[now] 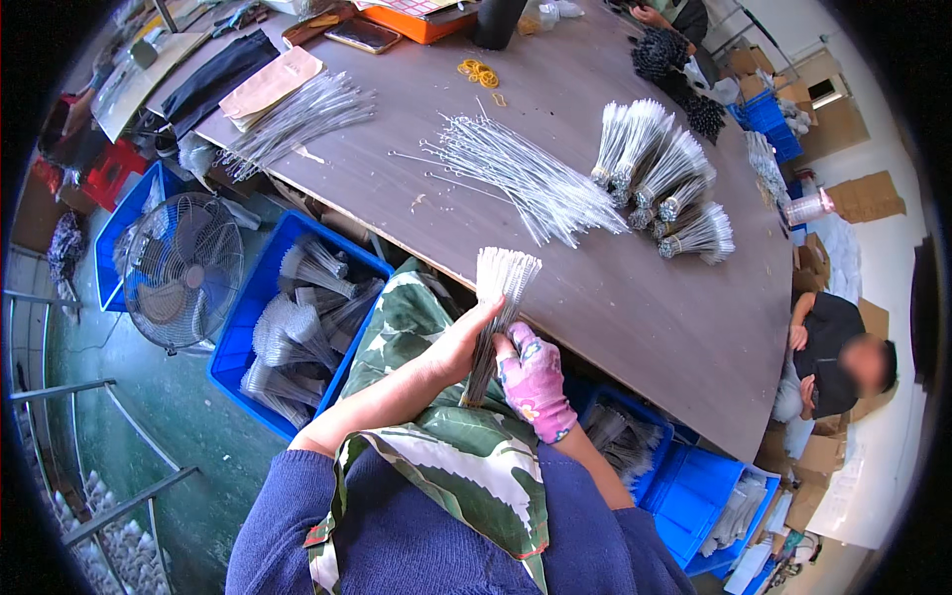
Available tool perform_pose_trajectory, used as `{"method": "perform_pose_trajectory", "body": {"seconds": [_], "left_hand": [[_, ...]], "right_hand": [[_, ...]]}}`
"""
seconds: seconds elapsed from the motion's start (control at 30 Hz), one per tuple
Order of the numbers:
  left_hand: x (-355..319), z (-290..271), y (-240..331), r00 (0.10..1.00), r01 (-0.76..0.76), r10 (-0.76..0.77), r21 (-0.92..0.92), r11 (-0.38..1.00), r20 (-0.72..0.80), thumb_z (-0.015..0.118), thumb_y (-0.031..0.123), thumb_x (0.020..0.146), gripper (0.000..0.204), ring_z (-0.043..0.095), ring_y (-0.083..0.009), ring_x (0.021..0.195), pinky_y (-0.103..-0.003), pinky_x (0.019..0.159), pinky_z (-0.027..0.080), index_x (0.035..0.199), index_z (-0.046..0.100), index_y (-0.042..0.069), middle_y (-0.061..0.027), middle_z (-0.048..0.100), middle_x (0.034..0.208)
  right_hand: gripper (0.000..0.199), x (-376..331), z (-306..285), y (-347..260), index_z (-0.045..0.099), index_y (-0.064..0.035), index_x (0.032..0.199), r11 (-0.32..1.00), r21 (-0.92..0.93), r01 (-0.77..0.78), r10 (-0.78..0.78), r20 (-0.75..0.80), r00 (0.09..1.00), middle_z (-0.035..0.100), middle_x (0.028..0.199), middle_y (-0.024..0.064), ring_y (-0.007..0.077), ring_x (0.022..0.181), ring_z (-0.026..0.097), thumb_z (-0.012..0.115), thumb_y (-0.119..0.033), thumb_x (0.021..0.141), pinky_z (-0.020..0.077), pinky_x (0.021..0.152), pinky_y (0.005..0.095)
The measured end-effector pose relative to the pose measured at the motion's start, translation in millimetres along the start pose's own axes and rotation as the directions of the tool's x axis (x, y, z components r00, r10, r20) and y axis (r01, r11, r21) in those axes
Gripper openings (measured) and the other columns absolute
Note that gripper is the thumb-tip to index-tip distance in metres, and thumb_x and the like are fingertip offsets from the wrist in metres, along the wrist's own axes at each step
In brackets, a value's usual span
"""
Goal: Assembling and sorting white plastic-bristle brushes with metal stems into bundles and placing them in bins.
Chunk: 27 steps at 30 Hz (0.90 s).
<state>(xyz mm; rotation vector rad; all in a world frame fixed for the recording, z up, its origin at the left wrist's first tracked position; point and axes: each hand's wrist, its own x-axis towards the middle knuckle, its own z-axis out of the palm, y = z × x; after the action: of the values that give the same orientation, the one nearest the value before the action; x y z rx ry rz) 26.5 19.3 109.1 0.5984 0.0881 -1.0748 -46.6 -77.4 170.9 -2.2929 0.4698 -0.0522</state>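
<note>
Bare left hand [461,347], fingers mostly hidden, and pink-gloved right hand [534,379], fingers curled, grip pale-tipped wire bundle [504,288], middle partly covered; co-worker [686,20] at top cropped by frame.

The bundle [508,286] looks like thin metal wire with rough, pale tips, the pink glove [535,382] like soft matt cloth, and the near apron [471,456] is smoother matt cloth. The tabletop [650,337] is smooth with a faint sheen, and the left crate [228,365] is glossy plastic. Far left, matt paper [273,84] lies near a glossy phone [364,36].
</note>
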Motion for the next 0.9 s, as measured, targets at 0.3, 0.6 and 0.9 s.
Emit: {"method": "perform_pose_trajectory", "body": {"seconds": [0.3,0.6,0.9], "left_hand": [[-4.4,15.2,-2.0,0.997,-0.034,0.038,0.060,0.998,-0.069,0.052,0.042,0.089,0.044,0.053,-0.0091,0.063,-0.023,0.058,0.044,0.112,0.050,0.005,-0.0008,0.056,0.083],[-1.7,1.0,-11.0,0.992,-0.054,0.063,0.087,0.995,-0.109,0.051,0.035,0.092,0.039,0.054,-0.0095,0.081,-0.025,0.073,0.046,0.117,0.049,0.005,-0.0010,0.057,0.096],[-1.4,1.9,-3.9,0.972,-0.138,0.166,0.169,0.976,-0.166,0.054,0.033,0.091,0.027,0.050,-0.0085,0.076,-0.024,0.069,0.043,0.099,0.055,0.007,0.0016,0.054,0.085]], "right_hand": [[0.020,-8.2,5.6,3.5,0.059,-0.0024,0.099,0.999,0.000,0.033,-0.033,-0.017,0.999,0.062,0.075,0.0212,0.0372,0.071,0.061,0.056,-0.016,0.084,0.0464,0.059,0.0392],[0.016,-2.5,10.6,12.5,0.059,-0.0021,0.091,0.991,0.137,-0.001,-0.001,0.017,1.000,0.061,0.071,0.0190,0.0344,0.064,0.061,0.058,-0.016,0.084,0.0456,0.055,0.0387],[0.022,-3.0,14.8,16.6,0.061,-0.0018,0.099,0.996,0.064,-0.064,0.058,0.099,0.993,0.063,0.069,0.0148,0.0246,0.058,0.061,0.057,-0.018,0.086,0.0468,0.056,0.0330]]}}
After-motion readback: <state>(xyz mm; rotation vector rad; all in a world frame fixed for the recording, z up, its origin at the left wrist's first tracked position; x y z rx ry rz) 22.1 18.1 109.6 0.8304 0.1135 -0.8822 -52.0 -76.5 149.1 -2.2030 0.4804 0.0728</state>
